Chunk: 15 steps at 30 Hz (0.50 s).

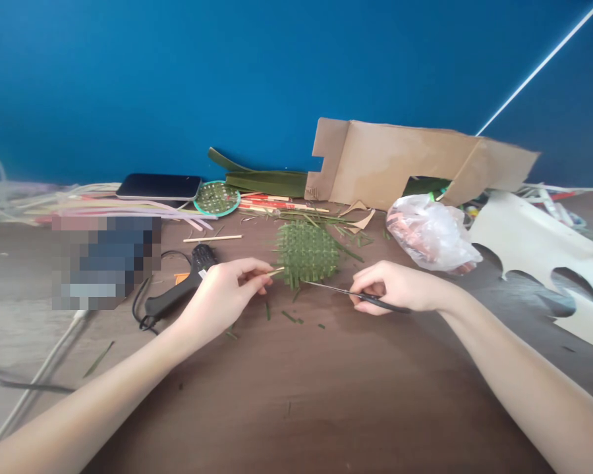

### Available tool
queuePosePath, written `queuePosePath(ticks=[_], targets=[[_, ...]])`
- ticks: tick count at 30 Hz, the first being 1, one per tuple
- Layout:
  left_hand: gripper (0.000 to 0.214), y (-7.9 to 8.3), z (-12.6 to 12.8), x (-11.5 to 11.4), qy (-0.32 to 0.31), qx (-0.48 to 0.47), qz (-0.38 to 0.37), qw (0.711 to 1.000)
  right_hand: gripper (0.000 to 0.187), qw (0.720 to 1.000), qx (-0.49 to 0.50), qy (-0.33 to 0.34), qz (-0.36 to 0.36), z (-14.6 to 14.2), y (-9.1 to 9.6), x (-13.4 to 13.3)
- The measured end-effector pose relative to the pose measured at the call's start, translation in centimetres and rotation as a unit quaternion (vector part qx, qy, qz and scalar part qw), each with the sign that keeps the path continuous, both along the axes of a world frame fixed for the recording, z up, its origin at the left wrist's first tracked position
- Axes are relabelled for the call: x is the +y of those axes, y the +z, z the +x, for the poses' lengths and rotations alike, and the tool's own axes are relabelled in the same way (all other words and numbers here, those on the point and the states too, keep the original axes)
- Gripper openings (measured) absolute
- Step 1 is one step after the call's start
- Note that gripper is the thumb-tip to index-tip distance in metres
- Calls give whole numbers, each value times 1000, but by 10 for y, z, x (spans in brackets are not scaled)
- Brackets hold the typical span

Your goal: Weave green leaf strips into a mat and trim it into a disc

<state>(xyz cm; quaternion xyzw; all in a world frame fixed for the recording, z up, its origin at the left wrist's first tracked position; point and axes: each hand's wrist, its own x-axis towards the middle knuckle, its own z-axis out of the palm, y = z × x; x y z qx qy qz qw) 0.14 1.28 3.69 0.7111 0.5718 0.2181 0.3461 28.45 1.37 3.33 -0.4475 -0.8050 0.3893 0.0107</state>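
A small woven mat of green leaf strips (307, 255) lies on the table between my two hands, with loose strip ends along its edges. My left hand (234, 289) is closed in a pinch on a thin pale strip (277, 271) that reaches to the mat's left edge. Whether this strip is part of the weave I cannot tell. My right hand (393, 288) grips a pair of scissors (333, 289) with black handles. Their thin metal blades point left, with the tip near the mat's lower edge; the blades look closed. Short green leaf clippings (289, 317) are scattered below the mat.
A black glue gun (178, 289) lies left of my left hand, beside a blurred-out device (111, 260) with a cable. Behind are a phone (159, 187), a round woven piece with a teal rim (217, 198), bent cardboard (400, 161), a plastic bag (429, 234) and cut white sheets (534, 240).
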Motion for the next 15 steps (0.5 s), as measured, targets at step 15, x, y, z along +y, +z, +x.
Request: queuePosePath(ticks=[15], targets=[[18,-3,-1,-1,0,-1,-2,1000,23,1000,2,5,9,0,0,0]])
